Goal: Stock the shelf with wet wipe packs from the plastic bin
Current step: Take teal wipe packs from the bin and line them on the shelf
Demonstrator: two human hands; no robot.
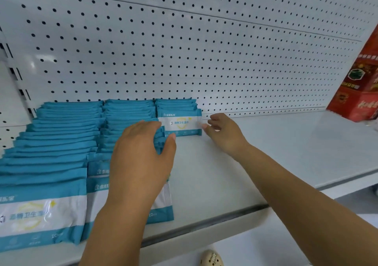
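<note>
Blue and white wet wipe packs stand in three rows on the white shelf (255,163). The left row (51,147) and the middle row (126,118) run from the pegboard to the front edge. The third row (180,122) is short and sits at the back. My left hand (141,159) lies over the middle row with fingers spread and the thumb at that row's right side. My right hand (223,132) is beside the short row, its loosely curled fingertips touching the front pack's right edge. The plastic bin is out of view.
A white pegboard (184,51) backs the shelf. Red boxes (360,85) stand at the far right. Bare shelf surface stretches between the short row and the red boxes. A beige shoe (211,258) shows on the floor below the shelf's front edge.
</note>
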